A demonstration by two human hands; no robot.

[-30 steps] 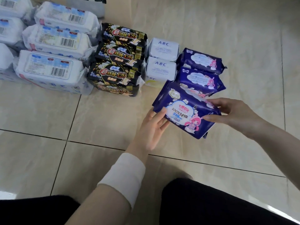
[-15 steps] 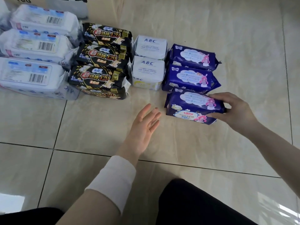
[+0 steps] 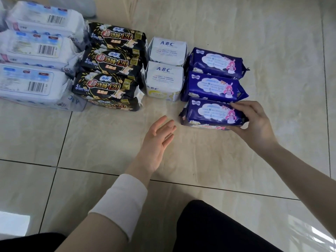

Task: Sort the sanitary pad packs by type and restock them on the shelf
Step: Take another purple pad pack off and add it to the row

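Note:
Pad packs lie in columns on the tiled floor. Three dark blue packs with a pink cartoon figure form the right column; the nearest blue pack (image 3: 209, 113) rests on the floor with my right hand (image 3: 254, 126) gripping its right end. Behind it lie the middle blue pack (image 3: 211, 87) and the far blue pack (image 3: 216, 62). My left hand (image 3: 158, 140) hovers open, palm up, just left of the nearest blue pack, touching nothing. Two white ABC packs (image 3: 164, 79) sit left of the blue column, then several black packs (image 3: 107, 84), then large white packs (image 3: 31, 82).
A cardboard box (image 3: 116, 8) stands at the back behind the packs. My dark trouser legs (image 3: 218, 230) fill the bottom of the view. Bare beige floor tiles (image 3: 272, 42) stretch to the right and in front of the packs.
The blue pack went from held tilted in both hands down onto the floor at the front of the blue column. My left hand let go and drew back, open.

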